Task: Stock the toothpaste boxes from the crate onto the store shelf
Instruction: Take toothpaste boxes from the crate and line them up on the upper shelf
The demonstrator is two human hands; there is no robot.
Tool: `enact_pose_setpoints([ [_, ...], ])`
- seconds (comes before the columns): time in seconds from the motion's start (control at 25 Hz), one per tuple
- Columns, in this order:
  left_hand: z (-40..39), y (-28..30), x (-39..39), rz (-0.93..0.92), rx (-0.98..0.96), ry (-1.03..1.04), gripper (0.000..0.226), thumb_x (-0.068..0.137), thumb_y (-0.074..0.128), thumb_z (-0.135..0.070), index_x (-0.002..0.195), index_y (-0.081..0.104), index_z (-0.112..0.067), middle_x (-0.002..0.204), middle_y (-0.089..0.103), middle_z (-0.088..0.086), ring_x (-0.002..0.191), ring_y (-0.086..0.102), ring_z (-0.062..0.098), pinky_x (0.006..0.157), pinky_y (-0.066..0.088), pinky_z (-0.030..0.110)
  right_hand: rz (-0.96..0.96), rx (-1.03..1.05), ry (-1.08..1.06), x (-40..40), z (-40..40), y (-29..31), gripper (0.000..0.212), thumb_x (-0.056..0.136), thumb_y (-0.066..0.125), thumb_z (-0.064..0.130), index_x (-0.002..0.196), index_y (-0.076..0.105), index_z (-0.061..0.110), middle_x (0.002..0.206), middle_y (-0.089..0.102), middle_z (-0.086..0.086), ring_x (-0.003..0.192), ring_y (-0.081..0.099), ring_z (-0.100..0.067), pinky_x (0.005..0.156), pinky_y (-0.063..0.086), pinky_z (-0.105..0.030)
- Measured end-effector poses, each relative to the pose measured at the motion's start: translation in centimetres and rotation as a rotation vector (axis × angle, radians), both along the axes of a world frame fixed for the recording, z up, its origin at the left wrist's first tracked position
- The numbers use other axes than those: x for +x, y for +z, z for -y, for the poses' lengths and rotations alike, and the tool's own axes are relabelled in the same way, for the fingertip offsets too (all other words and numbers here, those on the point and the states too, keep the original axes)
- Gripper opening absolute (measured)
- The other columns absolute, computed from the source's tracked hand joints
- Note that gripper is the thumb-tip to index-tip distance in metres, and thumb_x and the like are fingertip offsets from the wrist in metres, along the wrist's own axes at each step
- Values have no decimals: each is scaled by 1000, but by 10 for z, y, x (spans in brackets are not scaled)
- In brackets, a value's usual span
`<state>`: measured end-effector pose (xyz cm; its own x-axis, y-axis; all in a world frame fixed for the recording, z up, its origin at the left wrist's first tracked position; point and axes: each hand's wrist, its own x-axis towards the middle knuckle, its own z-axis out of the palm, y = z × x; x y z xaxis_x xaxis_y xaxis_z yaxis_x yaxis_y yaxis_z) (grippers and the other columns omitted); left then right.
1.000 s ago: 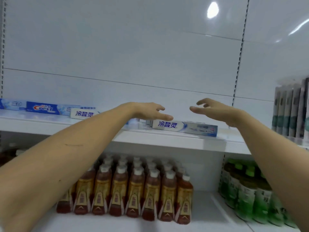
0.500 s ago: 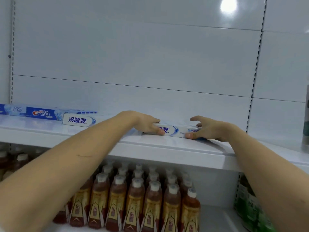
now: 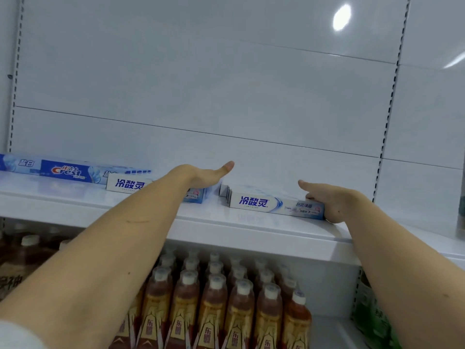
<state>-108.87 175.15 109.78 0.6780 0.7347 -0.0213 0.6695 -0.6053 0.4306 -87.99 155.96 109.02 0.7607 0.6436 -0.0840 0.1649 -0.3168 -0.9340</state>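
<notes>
Shelf (image 3: 176, 222), L to R: Crest box (image 3: 63, 170) lies flat at far L end, toward back. Next, white-blue box (image 3: 127, 183) w/ Chinese print, just beside and partly in front of Crest; its R part hidden behind L forearm. Left hand (image 3: 201, 176) is held above shelf mid, fingers straight, thumb out, holding nothing; looks to hover by gap between the two box groups, contact w/ anything can't tell. R of gap: front toothpaste box (image 3: 274, 204) flat near front edge, more box ends (image 3: 224, 191) stacked behind it at its L end, count unclear. Right hand (image 3: 332, 204) at that box's R end, palm against end face, index pointing out along back; fingers mostly straight, so pressing/squaring not gripping, I'd say.

Lower shelf: brown tea bottles (image 3: 214, 298) in rows, green bottles (image 3: 372, 318) at far R.

Progress, est.: several boxes already on shelf, current one placed, being aligned. Much shelf to the R and back unfilled. Crate not in view, so remaining stock unknown.
</notes>
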Motion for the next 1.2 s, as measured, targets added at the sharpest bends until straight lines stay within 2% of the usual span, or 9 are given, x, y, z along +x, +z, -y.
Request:
enact_pose_setpoints([
  [0.2, -12, -2, 10, -65, -50, -70, 144, 27, 3, -108, 154, 16, -41, 165, 10, 1, 148, 13, 33, 114, 15, 54, -38, 72, -9, -33, -38, -2, 64, 101, 41, 46, 149, 26, 6, 132, 50, -5, 78, 62, -17, 88, 50, -32],
  [0.44, -6, 13, 6, -157, 23, 19, 103, 74, -1, -90, 154, 27, -33, 160, 23, 2, 145, 21, 32, 116, 18, 47, 79, -5, -99, -16, -38, 8, 54, 100, 44, 39, 136, 42, -2, 121, 57, -19, 92, 64, -27, 80, 55, -38],
  [0.56, -5, 22, 12, -156, 91, 26, 85, 89, 5, -77, 147, 39, -24, 99, 51, 3, 101, 47, 28, 91, 29, 34, 197, -105, -175, 0, -43, 15, 54, 100, 42, 36, 142, 37, 1, 135, 48, -22, 119, 53, -38, 101, 46, -48],
  [0.64, -7, 26, 18, -150, 96, 52, 76, 89, 9, -77, 126, 50, -25, 74, 30, 3, 74, 38, 24, 76, 30, 31, 207, -110, -144, 8, -53, 21, 57, 102, 38, 36, 148, 30, 3, 144, 41, -23, 126, 46, -40, 106, 41, -48],
  [0.72, -20, 24, 30, -172, 45, 77, 73, 84, 8, -83, 98, 50, -24, 80, 36, 4, 77, 43, 25, 73, 34, 32, 131, -84, -114, 16, -64, 18, 58, 102, 39, 40, 148, 29, 5, 138, 45, -23, 120, 51, -38, 101, 45, -44],
  [0.84, -39, 23, 49, -203, 11, 76, 70, 76, 5, -90, 73, 36, -27, 78, 33, -1, 65, 34, 17, 61, 29, 31, -88, -17, -58, 26, -76, 15, 49, 100, 38, 40, 129, 39, 0, 94, 59, -14, 82, 60, -26, 73, 49, -32],
  [0.96, -50, 20, 66, -162, -52, 122, 98, 77, 7, -89, 113, 58, -13, 111, 57, 14, 98, 55, 27, 86, 39, 36, -75, -47, -25, 36, -83, 21, 56, 102, 33, 37, 126, 42, -13, 123, 60, -21, 116, 59, -34, 100, 46, -40],
  [1.04, -57, 16, 74, -155, -76, 128, 108, 78, 8, -88, 149, 35, -11, 145, 45, 18, 130, 46, 33, 107, 32, 42, -4, -81, -108, 40, -87, 24, 51, 104, 34, 28, 138, 39, -9, 136, 51, -20, 129, 48, -37, 107, 40, -43],
  [1.2, -63, 7, 82, -93, -75, 144, 109, 77, 8, -89, 156, 20, -15, 154, 34, 17, 140, 35, 34, 117, 23, 47, 29, -130, -44, 56, -104, 14, 58, 99, 36, 38, 137, 42, -6, 112, 61, -19, 119, 55, -30, 100, 42, -39],
])
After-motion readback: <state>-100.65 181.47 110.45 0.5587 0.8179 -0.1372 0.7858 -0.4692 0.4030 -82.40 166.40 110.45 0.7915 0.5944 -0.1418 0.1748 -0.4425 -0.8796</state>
